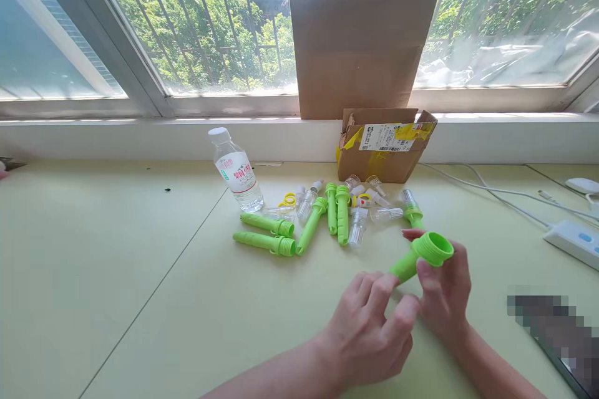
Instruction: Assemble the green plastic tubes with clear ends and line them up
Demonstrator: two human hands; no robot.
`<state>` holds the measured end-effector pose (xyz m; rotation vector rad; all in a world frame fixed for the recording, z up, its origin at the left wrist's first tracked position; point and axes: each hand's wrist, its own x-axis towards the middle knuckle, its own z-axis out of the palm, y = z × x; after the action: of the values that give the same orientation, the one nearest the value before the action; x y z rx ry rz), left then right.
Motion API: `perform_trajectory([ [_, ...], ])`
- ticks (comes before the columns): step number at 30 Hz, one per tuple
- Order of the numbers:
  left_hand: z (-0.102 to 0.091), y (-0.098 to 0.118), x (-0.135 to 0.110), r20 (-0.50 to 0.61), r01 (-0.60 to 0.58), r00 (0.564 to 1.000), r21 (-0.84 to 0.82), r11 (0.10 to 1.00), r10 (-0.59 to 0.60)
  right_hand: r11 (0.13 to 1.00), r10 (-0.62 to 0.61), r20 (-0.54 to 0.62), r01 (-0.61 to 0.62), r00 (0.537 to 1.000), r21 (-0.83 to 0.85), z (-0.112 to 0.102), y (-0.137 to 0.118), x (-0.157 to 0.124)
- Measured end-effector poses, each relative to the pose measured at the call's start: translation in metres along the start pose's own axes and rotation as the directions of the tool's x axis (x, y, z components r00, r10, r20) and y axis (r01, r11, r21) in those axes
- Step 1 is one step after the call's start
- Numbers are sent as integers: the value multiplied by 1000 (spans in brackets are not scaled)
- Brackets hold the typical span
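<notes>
A green plastic tube (429, 250) with a wide threaded mouth is tilted up, its opening toward the upper right. My right hand (447, 290) grips it near the threaded end, thumb in front and fingers behind. At the narrow lower end, my left hand (374, 324) has its fingers closed on the tube, hiding its tip. Just beyond my right hand lies another green tube with a transparent ribbed cap (410, 207). Several similar green tubes (264, 243) lie farther left, among transparent ribbed plastic caps (358, 227) and yellow rings (289, 200).
A water bottle (238, 171) stands left of the parts. Behind them, an open cardboard box (381, 159) sits by the window ledge. White cables (491, 187) run to a power strip (573, 242) at right. A dark, pixelated flat object (556, 336) lies lower right.
</notes>
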<state>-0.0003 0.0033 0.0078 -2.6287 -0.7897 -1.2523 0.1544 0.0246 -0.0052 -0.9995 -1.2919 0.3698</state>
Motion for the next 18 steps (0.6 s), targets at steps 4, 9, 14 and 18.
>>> perform_trajectory([
  [4,-1,-3,1,16,26,1000,-15,1000,-26,995,-74,-31,76,997,62,8,-2,-3],
  [9,0,-2,1,7,57,998,-25,998,-57,999,29,-10,-29,1000,39,12,2,-4],
  [14,0,-11,12,-23,160,987,-19,987,-161,959,195,-69,-205,978,-197,14,6,1],
  [18,7,-38,44,51,262,963,78,962,-266,933,169,-69,-183,983,-311,16,5,7],
])
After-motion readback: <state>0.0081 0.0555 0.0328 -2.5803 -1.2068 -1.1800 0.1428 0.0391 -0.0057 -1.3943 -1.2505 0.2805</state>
